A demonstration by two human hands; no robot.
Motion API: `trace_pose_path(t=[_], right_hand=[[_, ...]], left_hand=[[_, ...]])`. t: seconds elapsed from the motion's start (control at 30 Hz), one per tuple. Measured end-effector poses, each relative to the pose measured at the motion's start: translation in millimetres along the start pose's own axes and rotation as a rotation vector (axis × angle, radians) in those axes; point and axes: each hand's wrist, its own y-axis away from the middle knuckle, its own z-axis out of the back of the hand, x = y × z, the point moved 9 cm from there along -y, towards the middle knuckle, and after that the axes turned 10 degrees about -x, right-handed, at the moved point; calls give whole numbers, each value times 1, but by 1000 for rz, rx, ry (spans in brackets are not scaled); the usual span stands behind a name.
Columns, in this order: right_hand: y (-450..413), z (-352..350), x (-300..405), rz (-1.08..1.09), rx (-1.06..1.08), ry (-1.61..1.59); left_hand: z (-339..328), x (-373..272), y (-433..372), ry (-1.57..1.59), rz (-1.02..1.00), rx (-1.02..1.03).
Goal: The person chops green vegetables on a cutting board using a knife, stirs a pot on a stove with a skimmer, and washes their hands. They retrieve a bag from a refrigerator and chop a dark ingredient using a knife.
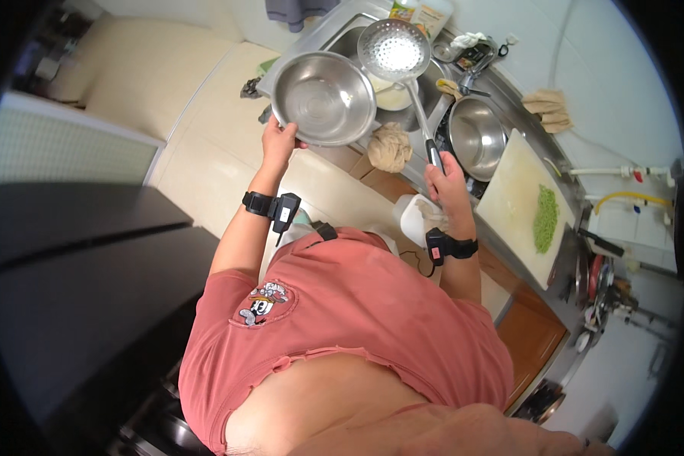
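My left hand point(282, 139) grips the rim of a wide stainless steel bowl point(322, 100), which is tilted so its bare inside faces me. In my right hand point(447, 179) is the black handle of a perforated steel skimmer point(394, 50). The skimmer's round head is raised above the sink point(350, 43). Partly hidden behind the bowl and skimmer, a pale bowl point(396, 100) with a light-coloured content sits in the sink. A tan cloth point(390, 148) hangs over the sink's front edge, between my hands.
Right of the sink stands a steel pot point(477, 138). Beside it, a white cutting board point(510, 188) carries a heap of chopped green vegetable point(545, 219). A kitchen knife point(601, 242) lies beyond the board. Bottles point(430, 17) and a faucet point(474, 77) stand behind the sink. A white bin point(416, 219) is below the counter.
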Motion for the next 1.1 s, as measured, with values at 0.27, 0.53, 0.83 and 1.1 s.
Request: trace_pose_path(t=[0.27, 0.53, 0.83, 1.1], right_hand=[[-16, -34, 24, -112, 22, -83], [-38, -43, 30, -362, 328, -457], [-78, -37, 19, -445, 480, -656], [-63, 50, 6, -66, -46, 60]], left_hand=[[-42, -11, -77, -27, 90, 205], [-90, -2, -108, 64, 139, 196], [-134, 12, -122, 92, 110, 206], [-172, 33, -143, -91, 223, 242]])
